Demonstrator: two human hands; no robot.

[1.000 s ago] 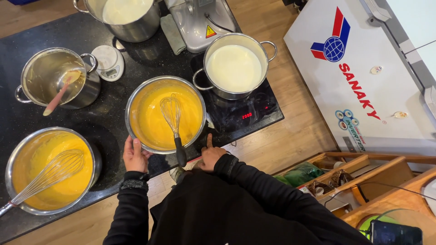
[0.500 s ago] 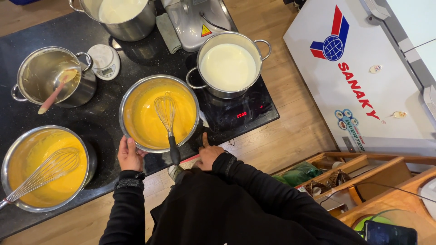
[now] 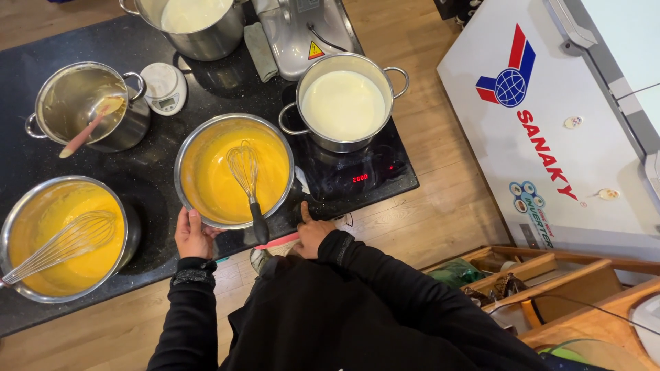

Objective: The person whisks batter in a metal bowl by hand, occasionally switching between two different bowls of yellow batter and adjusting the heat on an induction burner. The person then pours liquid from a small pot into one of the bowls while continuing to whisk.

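Steel-walled and filled with yellow batter, the mixing bowl (image 3: 234, 172) is gripped at its near rim by the left hand (image 3: 191, 235), as half a second ago, while the right hand (image 3: 313, 232) is kept off the bowl, right of it, forefinger extended, holding nothing. A whisk (image 3: 246, 180) is left leaning inside the bowl, unheld. Beyond the bowl and to its right, a pot of white liquid (image 3: 343, 103) is seen on the cooktop, unmoved.

1. Steel bowl (image 3: 234, 172) at left-hand fingers (image 3: 187, 227): silver, yellow-orange batter.
2. Whisk (image 3: 246, 180): silver wires, black handle betw. both hands' fingers.
3. Pot (image 3: 344, 103) beyond right fingertips (image 3: 304, 209): silver, creamy-white liquid.
4. Countertop (image 3: 158, 148): black, w/ fine speckle.
5. Sleeves (image 3: 192, 309): black.
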